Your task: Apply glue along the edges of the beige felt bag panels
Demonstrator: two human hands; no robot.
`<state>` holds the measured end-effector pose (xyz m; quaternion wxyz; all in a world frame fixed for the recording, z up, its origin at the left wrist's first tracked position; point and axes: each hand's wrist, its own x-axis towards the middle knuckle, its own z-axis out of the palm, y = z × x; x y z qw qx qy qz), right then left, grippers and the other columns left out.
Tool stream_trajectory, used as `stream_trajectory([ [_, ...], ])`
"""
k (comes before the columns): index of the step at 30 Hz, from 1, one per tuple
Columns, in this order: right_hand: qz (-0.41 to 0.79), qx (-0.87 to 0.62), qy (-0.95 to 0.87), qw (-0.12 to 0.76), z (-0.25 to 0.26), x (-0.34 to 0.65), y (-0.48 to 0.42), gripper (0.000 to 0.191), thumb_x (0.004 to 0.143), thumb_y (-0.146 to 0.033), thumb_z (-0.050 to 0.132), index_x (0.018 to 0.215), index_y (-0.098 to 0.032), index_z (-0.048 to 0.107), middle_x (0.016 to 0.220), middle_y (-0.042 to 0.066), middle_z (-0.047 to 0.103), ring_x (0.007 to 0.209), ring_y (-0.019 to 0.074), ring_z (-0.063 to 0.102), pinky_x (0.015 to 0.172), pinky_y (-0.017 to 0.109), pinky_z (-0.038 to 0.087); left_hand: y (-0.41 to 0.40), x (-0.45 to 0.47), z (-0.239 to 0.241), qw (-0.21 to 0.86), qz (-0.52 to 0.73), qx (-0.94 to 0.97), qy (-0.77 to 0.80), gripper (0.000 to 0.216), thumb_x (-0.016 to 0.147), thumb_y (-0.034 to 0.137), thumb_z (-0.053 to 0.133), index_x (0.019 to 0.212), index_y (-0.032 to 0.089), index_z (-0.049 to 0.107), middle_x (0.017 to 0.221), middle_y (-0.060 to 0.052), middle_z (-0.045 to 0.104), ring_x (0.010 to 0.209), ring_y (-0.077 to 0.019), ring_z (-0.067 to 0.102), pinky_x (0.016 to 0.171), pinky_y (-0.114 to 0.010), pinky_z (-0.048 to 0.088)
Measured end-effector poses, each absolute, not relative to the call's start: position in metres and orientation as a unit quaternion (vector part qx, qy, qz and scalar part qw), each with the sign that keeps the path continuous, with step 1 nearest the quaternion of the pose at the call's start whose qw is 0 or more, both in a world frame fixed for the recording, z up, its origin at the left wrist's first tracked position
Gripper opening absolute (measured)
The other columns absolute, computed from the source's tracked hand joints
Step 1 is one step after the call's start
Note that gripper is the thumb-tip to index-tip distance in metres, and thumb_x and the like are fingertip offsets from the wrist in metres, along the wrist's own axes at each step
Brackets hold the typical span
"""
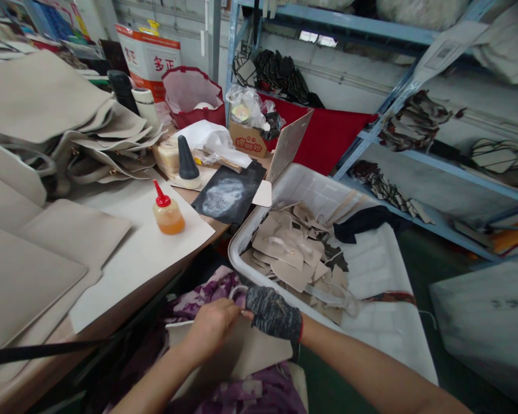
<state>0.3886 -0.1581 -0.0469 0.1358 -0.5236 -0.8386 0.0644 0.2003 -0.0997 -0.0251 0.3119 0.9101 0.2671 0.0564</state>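
Item: beige panel, on our lap beside the counter. Our bare left hand and gloved right hand each grip its top edge. White bin of cut pieces just beyond.

- A glue bottle with a red cap is seen upright on the desk.
- Beige scraps are heaped in a white plastic bin.
- A black cone is set behind a dark mat.
- Stacked pieces are kept on blue shelving.
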Motion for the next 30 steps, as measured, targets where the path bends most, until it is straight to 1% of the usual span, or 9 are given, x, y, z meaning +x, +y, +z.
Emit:
stream_trajectory([
  [3, 0.011, -0.528, -0.838, 0.136, -0.049, 0.382, -0.159, 0.018, 0.09, -0.024, 0.05, 0.091, -0.015, 0.065, 0.08, 0.011, 0.068, 0.077, 0.0243, 0.063, 0.07, 0.035, 0.051, -0.101, 0.205, -0.024, 0.302, 0.04, 0.904, 0.302, 0.03, 0.092, 0.019, 0.042, 0.089, 0.016, 0.071, 0.086, -0.009, 0.07, 0.085, -0.0213, 0.065, 0.072, -0.027, 0.047],
  [7, -0.036, -0.539, -0.825, 0.167, -0.05, 0.378, -0.163, 0.021, 0.091, -0.025, 0.046, 0.091, -0.015, 0.065, 0.08, 0.013, 0.067, 0.074, 0.0252, 0.061, 0.065, 0.036, 0.05, -0.097, 0.2, -0.016, 0.356, 0.015, 0.867, 0.347, 0.027, 0.09, 0.019, 0.045, 0.094, 0.019, 0.072, 0.096, -0.008, 0.073, 0.094, -0.0215, 0.065, 0.08, -0.027, 0.046],
  [9, -0.031, -0.538, -0.82, 0.195, -0.051, 0.382, -0.167, 0.024, 0.091, -0.025, 0.044, 0.086, -0.015, 0.065, 0.077, 0.012, 0.066, 0.072, 0.0239, 0.061, 0.065, 0.036, 0.05, -0.093, 0.189, -0.013, 0.369, -0.009, 0.854, 0.366, 0.027, 0.09, 0.022, 0.046, 0.093, 0.019, 0.073, 0.097, -0.008, 0.073, 0.093, -0.0218, 0.066, 0.079, -0.027, 0.046],
  [12, -0.008, -0.549, -0.809, 0.212, -0.05, 0.391, -0.171, 0.027, 0.092, -0.025, 0.041, 0.076, -0.017, 0.062, 0.073, 0.009, 0.064, 0.07, 0.021, 0.06, 0.066, 0.034, 0.05, -0.086, 0.167, -0.013, 0.368, -0.041, 0.841, 0.394, 0.028, 0.092, 0.025, 0.045, 0.088, 0.019, 0.073, 0.092, -0.007, 0.074, 0.086, -0.0215, 0.067, 0.07, -0.026, 0.045],
  [15, 0.025, -0.559, -0.8, 0.217, -0.049, 0.392, -0.169, 0.027, 0.092, -0.025, 0.041, 0.075, -0.018, 0.061, 0.073, 0.007, 0.065, 0.071, 0.0197, 0.062, 0.066, 0.032, 0.051, -0.085, 0.155, -0.012, 0.368, -0.046, 0.833, 0.412, 0.03, 0.093, 0.025, 0.043, 0.088, 0.021, 0.072, 0.092, -0.005, 0.074, 0.084, -0.0191, 0.067, 0.069, -0.023, 0.043],
  [18, 0.023, -0.545, -0.815, 0.194, -0.049, 0.38, -0.164, 0.025, 0.092, -0.027, 0.044, 0.081, -0.017, 0.063, 0.076, 0.009, 0.067, 0.073, 0.0229, 0.064, 0.069, 0.035, 0.052, -0.088, 0.157, -0.009, 0.351, -0.038, 0.844, 0.404, 0.029, 0.092, 0.023, 0.043, 0.089, 0.021, 0.072, 0.093, -0.005, 0.074, 0.084, -0.0184, 0.067, 0.069, -0.023, 0.043],
  [22, -0.02, -0.526, -0.84, 0.131, -0.049, 0.357, -0.158, 0.025, 0.093, -0.03, 0.046, 0.084, -0.014, 0.064, 0.081, 0.015, 0.067, 0.079, 0.0298, 0.064, 0.071, 0.043, 0.052, -0.094, 0.162, -0.005, 0.34, -0.017, 0.855, 0.392, 0.028, 0.091, 0.02, 0.043, 0.093, 0.021, 0.072, 0.097, -0.005, 0.074, 0.089, -0.018, 0.067, 0.074, -0.024, 0.046],
  [27, -0.053, -0.511, -0.854, 0.086, -0.04, 0.334, -0.153, 0.021, 0.088, -0.031, 0.051, 0.078, -0.016, 0.062, 0.072, 0.009, 0.064, 0.067, 0.0246, 0.06, 0.06, 0.037, 0.05, -0.1, 0.161, -0.003, 0.308, -0.003, 0.884, 0.352, 0.031, 0.089, 0.016, 0.041, 0.086, 0.02, 0.071, 0.09, -0.006, 0.073, 0.086, -0.019, 0.066, 0.075, -0.025, 0.047],
  [30, -0.06, -0.487, -0.87, 0.05, -0.031, 0.331, -0.152, 0.023, 0.087, -0.033, 0.049, 0.075, -0.018, 0.062, 0.073, 0.009, 0.065, 0.065, 0.0235, 0.058, 0.056, 0.036, 0.047, -0.103, 0.159, -0.007, 0.275, 0.017, 0.901, 0.335, 0.031, 0.09, 0.02, 0.039, 0.083, 0.02, 0.07, 0.082, -0.007, 0.071, 0.081, -0.0204, 0.066, 0.072, -0.027, 0.048],
])
